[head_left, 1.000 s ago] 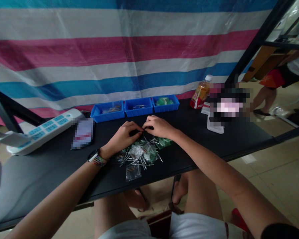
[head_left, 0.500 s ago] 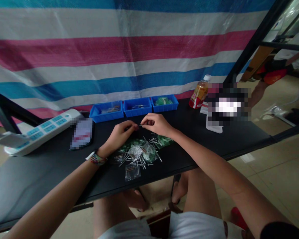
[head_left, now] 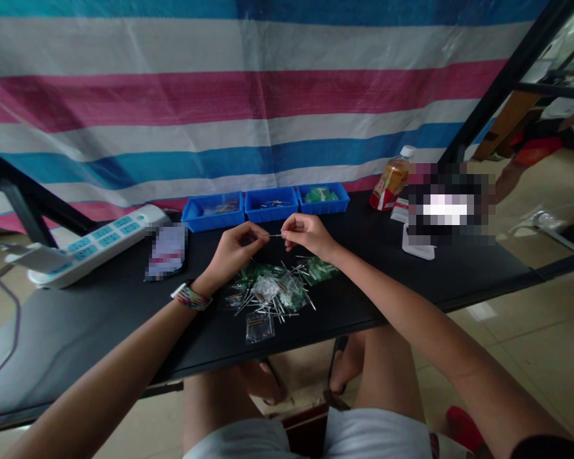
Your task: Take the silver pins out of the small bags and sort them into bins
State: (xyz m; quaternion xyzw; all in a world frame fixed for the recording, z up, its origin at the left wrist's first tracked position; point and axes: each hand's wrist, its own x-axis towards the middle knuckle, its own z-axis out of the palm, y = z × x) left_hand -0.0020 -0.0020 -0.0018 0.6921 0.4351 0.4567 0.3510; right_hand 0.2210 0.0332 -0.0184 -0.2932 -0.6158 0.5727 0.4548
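A thin metal rod point(head_left: 275, 236) spans the gap between my two hands, above the black table point(head_left: 354, 280). My left hand point(head_left: 239, 248) pinches its left end between thumb and fingertips. At the other end my right hand point(head_left: 310, 234) is closed in a pinch on the same rod, its fingers curled. Just below lies a loose pile of silver metal rods point(head_left: 272, 309) mixed with clear plastic bags point(head_left: 268, 290) and green packets point(head_left: 321, 271). A small clear bag point(head_left: 259, 326) with brown pieces inside lies nearest the table's front.
Along the back stand a left blue bin point(head_left: 213, 220), a middle blue bin point(head_left: 271, 212) and a right blue bin point(head_left: 323, 205). A white power strip point(head_left: 95, 248) lies at left. At right are a drink bottle point(head_left: 390, 182) and a white object point(head_left: 418, 247). Another person's arm point(head_left: 507, 178) shows beyond.
My hands have drawn slightly apart, so more of the rod shows between them. The whole view has shifted a little, moving the scene rightward.
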